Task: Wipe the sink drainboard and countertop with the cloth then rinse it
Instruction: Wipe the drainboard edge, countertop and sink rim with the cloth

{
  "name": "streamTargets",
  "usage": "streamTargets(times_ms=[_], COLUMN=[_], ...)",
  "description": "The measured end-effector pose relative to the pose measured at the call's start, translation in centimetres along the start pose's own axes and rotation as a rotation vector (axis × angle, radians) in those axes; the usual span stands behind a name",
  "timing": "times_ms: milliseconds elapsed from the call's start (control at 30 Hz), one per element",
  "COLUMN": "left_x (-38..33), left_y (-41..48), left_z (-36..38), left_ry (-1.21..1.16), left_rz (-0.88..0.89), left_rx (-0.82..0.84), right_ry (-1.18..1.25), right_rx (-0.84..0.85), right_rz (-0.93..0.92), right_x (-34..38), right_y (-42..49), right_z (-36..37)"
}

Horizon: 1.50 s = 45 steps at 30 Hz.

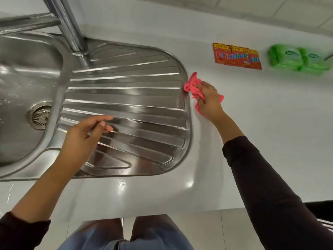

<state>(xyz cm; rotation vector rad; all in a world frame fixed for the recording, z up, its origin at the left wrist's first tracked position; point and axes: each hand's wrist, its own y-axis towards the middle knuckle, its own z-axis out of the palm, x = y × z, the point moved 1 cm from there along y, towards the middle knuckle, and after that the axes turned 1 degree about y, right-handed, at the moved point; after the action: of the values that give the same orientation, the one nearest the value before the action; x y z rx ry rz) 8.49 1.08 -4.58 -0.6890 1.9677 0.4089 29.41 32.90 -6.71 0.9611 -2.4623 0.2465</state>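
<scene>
Pink cloth (193, 84) sits bunched in my right hand (209, 101) at centre right of the frame, pressed down where the right rim of the steel drainboard (126, 98) meets the white desk (261, 134). The fingers are curled round the wad, with folds sticking out above the knuckles and a corner showing below the palm. My left hand (84, 136) hovers over the lower left ribs of the drainboard, fingers loosely bent and holding nothing; I cannot tell whether it touches the metal. I judge we are in the wiping step, right at the seam between board and desk, with the rinse not yet started. The ribbed steel looks shiny, though I cannot tell from here whether it is wet or dry. A few small specks or droplets show on the desk below the drainboard, near bottom centre. For the next move I would keep the cloth flat and pressed, then sweep it along the rim and out across the desk. The red packets (236, 56) and green packets (297, 59) at upper right lie well apart from the cloth, so a wide stroke toward them needs care. Rinsing will mean carrying the cloth across to the sink (27, 69) at left, under the tap (70, 27).
</scene>
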Motion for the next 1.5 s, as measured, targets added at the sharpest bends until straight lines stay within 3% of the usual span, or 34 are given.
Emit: streamTargets(times_ms=[267,500,733,967,1100,1367,1500], left_x=[1.1,3.7,6.5,7.6,8.4,8.9,9.2], left_y=[0.0,0.0,0.2,0.5,1.0,1.7,2.2], left_z=[-2.0,-6.6,-10.8,-13.0,-14.0,-15.4,-15.7], left_ry=[0.087,-0.009,-0.049,-0.06,-0.068,-0.077,-0.102], left_rz=[0.052,0.116,0.111,0.111,0.118,0.101,0.089], left_rx=[0.18,0.28,0.313,0.367,0.384,0.399,0.387], right_ry=[0.011,0.031,0.093,-0.18,-0.048,0.032,0.232], right_rx=[-0.133,-0.204,-0.179,-0.183,-0.259,-0.477,-0.533], right_rz=[0.032,0.1,0.239,0.275,0.207,0.553,0.598], right_x=[2.9,6.3,9.6,11.1,11.2,14.5,17.6], right_y=[-9.4,-15.8,-20.4,-21.9,-21.8,-23.8,-24.2], right_z=[1.9,3.6,4.6,5.3,6.8,9.5,10.7])
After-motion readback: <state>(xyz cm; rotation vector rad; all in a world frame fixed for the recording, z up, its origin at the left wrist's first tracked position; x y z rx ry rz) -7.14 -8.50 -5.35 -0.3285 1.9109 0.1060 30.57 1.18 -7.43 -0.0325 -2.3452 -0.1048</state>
